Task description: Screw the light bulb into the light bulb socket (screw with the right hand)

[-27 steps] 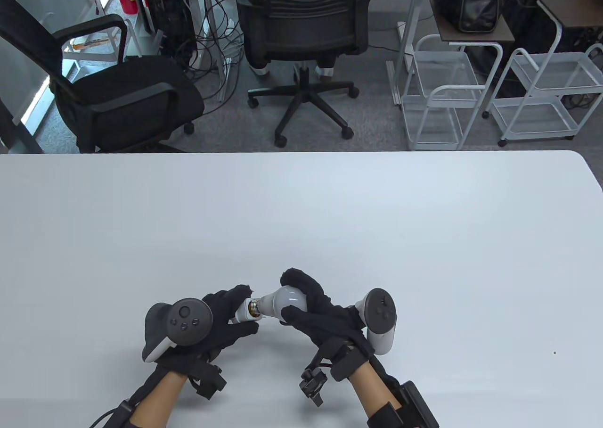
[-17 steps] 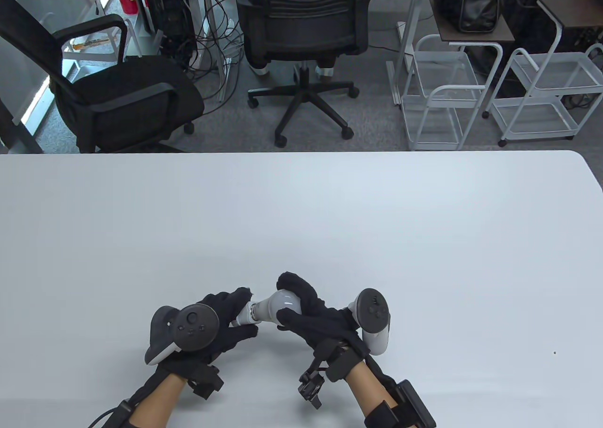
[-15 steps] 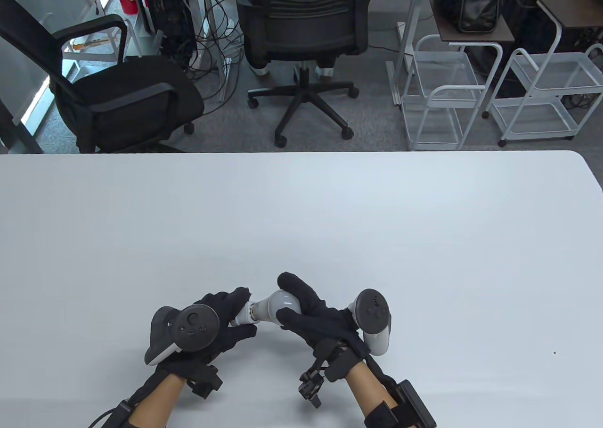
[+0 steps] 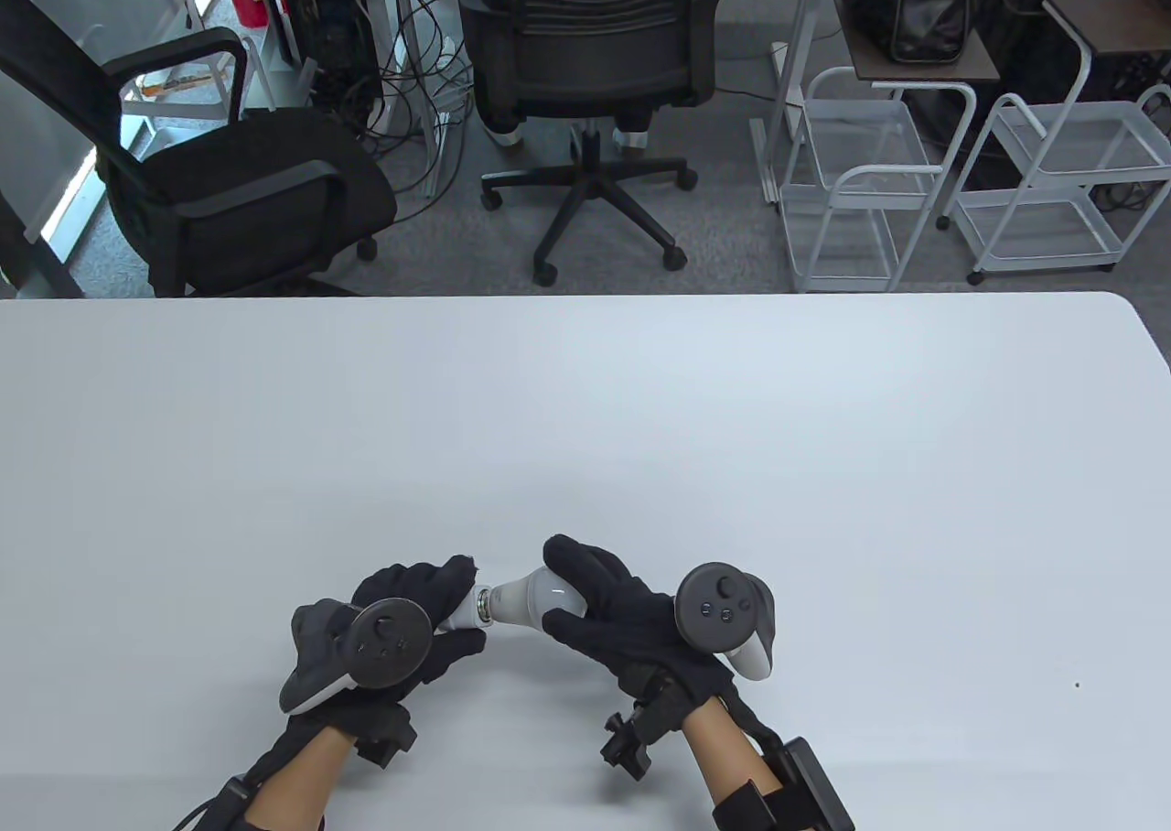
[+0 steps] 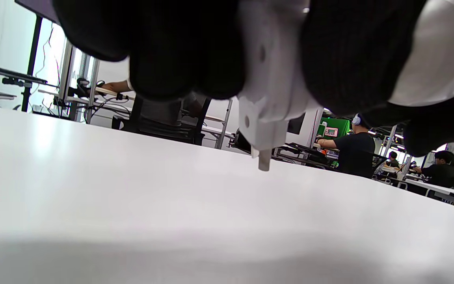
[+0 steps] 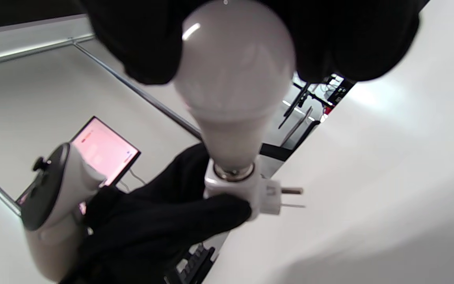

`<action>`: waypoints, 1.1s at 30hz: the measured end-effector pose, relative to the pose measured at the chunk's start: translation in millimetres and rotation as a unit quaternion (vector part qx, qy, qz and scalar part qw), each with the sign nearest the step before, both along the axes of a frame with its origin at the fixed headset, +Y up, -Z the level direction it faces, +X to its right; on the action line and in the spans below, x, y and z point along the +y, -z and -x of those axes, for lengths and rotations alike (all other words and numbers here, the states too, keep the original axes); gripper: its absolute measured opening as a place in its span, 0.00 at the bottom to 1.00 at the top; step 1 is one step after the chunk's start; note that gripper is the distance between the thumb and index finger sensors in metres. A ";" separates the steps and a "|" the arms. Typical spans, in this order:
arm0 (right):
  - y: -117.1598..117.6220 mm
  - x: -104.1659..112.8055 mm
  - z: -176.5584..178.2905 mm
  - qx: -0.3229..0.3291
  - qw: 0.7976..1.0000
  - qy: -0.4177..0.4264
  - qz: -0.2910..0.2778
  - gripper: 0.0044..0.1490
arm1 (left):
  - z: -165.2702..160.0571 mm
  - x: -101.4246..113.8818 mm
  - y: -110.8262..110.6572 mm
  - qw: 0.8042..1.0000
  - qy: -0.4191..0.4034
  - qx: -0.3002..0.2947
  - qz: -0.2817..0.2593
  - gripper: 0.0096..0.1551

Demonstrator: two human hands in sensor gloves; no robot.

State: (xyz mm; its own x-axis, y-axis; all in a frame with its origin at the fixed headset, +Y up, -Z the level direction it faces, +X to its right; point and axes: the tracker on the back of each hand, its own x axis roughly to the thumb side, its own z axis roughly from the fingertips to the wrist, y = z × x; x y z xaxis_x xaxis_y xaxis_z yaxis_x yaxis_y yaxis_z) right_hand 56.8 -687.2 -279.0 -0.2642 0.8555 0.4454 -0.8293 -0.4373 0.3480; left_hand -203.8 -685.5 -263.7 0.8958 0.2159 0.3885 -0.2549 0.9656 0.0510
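Observation:
A white light bulb (image 4: 535, 596) lies sideways just above the table, its metal base seated in a small white plug-in socket (image 4: 464, 609). My right hand (image 4: 585, 600) grips the bulb's round end, fingers and thumb curled around it (image 6: 235, 67). My left hand (image 4: 430, 607) holds the socket (image 6: 231, 187), fingers wrapped round its body (image 5: 268, 79). The socket's two plug pins (image 6: 292, 197) stick out to the side, and one pin (image 5: 263, 162) hangs just above the table. Only a thin band of metal thread shows between bulb and socket.
The white table (image 4: 640, 428) stretches away beyond the hands with nothing on it. Behind its far edge stand office chairs (image 4: 585, 90) and white wire carts (image 4: 851, 181). A tiny dark speck (image 4: 1077, 685) lies at the right.
The bulb's metal thread has gone further into the socket. My right hand rolled over the bulb so its tracker now faces up. Both hands shifted slightly down and left.

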 end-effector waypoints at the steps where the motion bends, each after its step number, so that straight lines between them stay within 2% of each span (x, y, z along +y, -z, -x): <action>1: 0.0 -0.2 -0.1 0.000 1.000 -0.002 0.002 0.41 | 0.5 0.2 0.0 1.000 0.001 0.001 -0.001 0.44; 13: 1.1 -6.3 0.5 -0.026 1.000 -0.006 0.017 0.37 | 1.3 1.2 -1.8 1.000 0.017 0.004 -0.022 0.44; 15: 1.3 -7.6 -0.5 -0.030 0.999 0.000 0.024 0.37 | 0.6 1.3 -2.2 1.000 0.019 0.003 -0.024 0.44; 19: 4.4 -12.1 -0.6 0.004 0.998 0.014 0.060 0.41 | 0.2 2.1 -3.0 0.999 0.026 0.006 -0.031 0.43; 24: 4.0 -12.6 -1.1 -0.022 0.997 0.030 0.064 0.41 | -2.7 3.3 -5.8 0.998 0.037 0.003 -0.047 0.43; 30: 3.7 -13.7 -2.2 -0.032 0.998 0.019 0.057 0.35 | -4.1 2.7 -6.4 0.998 0.039 0.002 -0.047 0.44; 33: 4.7 -14.7 -0.7 -0.006 0.996 0.041 0.078 0.40 | -3.4 3.5 -6.6 0.998 0.043 0.006 -0.049 0.43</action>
State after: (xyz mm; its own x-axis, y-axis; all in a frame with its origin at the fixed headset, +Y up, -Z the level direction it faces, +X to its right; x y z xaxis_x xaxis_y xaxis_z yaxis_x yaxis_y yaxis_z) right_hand 57.5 -701.9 -283.6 -0.1957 0.9332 0.3015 -0.8645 -0.3093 0.3961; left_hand -200.3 -682.0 -257.0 0.9138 0.1006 0.3935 -0.1710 0.9741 0.1482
